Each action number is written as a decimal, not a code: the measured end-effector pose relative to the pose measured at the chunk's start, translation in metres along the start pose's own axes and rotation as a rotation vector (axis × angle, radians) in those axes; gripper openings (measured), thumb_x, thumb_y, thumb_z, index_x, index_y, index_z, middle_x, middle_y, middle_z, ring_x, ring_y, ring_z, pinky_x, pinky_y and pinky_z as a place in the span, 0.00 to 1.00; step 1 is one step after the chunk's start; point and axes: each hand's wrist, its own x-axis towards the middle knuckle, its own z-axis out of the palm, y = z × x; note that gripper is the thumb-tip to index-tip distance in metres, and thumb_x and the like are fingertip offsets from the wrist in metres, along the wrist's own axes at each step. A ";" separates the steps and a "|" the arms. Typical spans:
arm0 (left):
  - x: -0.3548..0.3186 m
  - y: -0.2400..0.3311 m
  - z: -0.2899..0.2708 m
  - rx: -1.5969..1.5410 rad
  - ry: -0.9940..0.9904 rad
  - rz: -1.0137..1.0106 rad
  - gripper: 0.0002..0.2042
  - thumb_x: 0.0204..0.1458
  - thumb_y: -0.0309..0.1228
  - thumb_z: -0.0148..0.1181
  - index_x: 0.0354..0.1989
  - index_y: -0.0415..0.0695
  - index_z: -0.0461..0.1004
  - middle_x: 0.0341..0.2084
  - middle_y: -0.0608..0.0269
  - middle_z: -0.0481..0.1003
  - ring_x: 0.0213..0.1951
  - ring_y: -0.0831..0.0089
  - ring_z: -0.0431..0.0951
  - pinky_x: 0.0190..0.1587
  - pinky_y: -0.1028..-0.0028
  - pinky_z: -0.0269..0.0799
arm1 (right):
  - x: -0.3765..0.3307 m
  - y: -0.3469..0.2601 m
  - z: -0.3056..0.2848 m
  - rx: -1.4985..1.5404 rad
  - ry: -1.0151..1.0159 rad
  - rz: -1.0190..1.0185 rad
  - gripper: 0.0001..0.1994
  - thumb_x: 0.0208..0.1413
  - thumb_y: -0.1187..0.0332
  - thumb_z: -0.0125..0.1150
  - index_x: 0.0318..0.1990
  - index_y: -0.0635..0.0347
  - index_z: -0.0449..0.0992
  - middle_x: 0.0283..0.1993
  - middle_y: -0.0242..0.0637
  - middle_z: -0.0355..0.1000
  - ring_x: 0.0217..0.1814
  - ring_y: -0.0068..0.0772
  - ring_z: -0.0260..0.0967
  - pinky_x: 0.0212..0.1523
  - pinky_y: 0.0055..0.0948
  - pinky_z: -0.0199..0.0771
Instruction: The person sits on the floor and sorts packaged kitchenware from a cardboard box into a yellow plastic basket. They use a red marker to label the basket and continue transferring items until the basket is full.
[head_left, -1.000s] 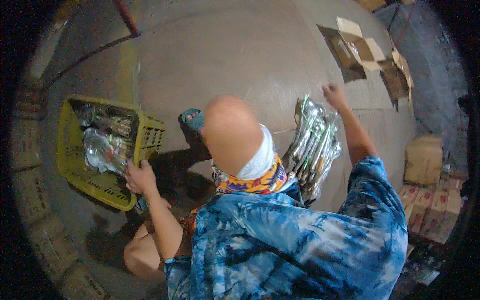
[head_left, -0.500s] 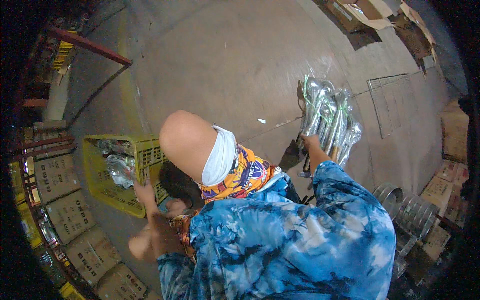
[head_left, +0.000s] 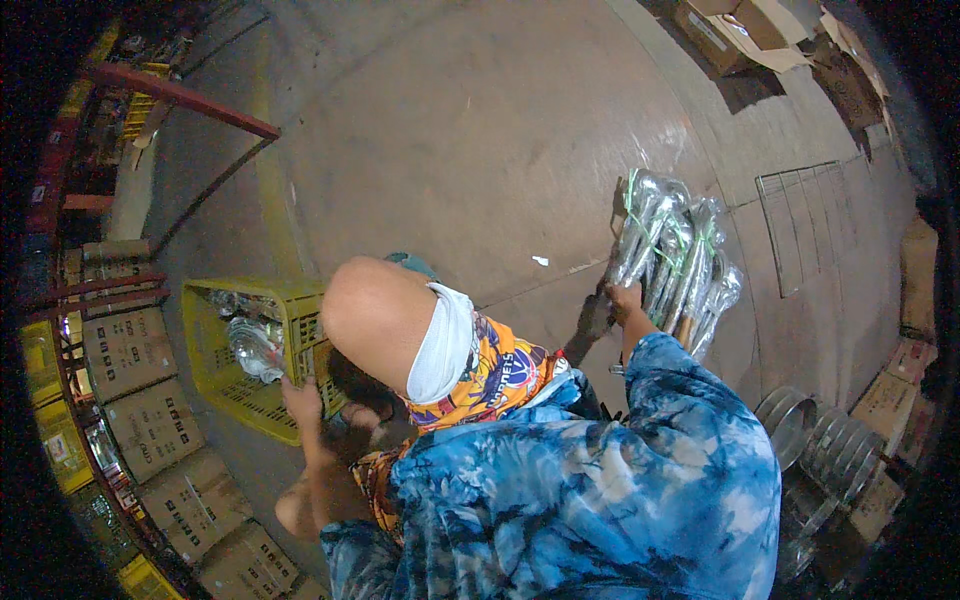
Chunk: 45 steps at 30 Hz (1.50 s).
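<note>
My right hand is closed around the handle end of the leftmost bundle of long-handled utensils. Clear plastic wraps their shiny rounded heads, which look like ladles, and green string ties them. Beside it on the floor lie more wrapped bundles, their heads pointing away from me. On the left, my left hand grips the near right rim of a yellow plastic crate. The crate is tilted with its opening toward the left, and plastic-wrapped metal items lie inside.
My bent knee stands between crate and bundles. Cardboard boxes line the left, beneath a red metal bar. A wire rack lies on the floor at right. Round metal pans are stacked at lower right; open cartons stand far right.
The view has shifted slightly, so everything sits a little lower and further right. Both hands keep their holds. A teal shoe tip now shows beyond my knee.
</note>
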 end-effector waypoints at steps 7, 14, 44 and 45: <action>-0.026 0.041 -0.008 0.026 0.055 -0.049 0.35 0.51 0.40 0.66 0.66 0.35 0.62 0.60 0.42 0.69 0.61 0.45 0.68 0.63 0.53 0.60 | 0.010 -0.003 0.007 0.127 -0.015 -0.114 0.21 0.51 0.72 0.61 0.54 0.53 0.69 0.34 0.38 0.71 0.29 0.35 0.69 0.23 0.41 0.67; -0.030 0.041 -0.003 0.145 0.147 -0.019 0.37 0.51 0.43 0.66 0.66 0.35 0.62 0.60 0.43 0.69 0.62 0.44 0.67 0.63 0.51 0.61 | -0.051 -0.052 -0.006 0.133 0.028 -0.034 0.19 0.46 0.70 0.70 0.47 0.67 0.75 0.36 0.45 0.78 0.35 0.43 0.78 0.33 0.44 0.78; -0.050 0.073 0.021 0.061 0.173 0.005 0.28 0.52 0.44 0.64 0.60 0.47 0.70 0.55 0.48 0.73 0.58 0.48 0.70 0.61 0.48 0.59 | -0.351 -0.393 -0.066 0.359 -0.736 -0.917 0.22 0.45 0.74 0.63 0.51 0.62 0.70 0.42 0.36 0.73 0.43 0.33 0.73 0.46 0.34 0.76; -0.047 0.074 0.018 0.042 0.148 0.023 0.27 0.52 0.43 0.64 0.60 0.47 0.70 0.55 0.48 0.73 0.58 0.47 0.70 0.60 0.48 0.61 | -0.364 -0.404 -0.061 0.425 -0.826 -0.933 0.22 0.45 0.75 0.62 0.51 0.62 0.70 0.42 0.37 0.73 0.43 0.34 0.74 0.46 0.35 0.77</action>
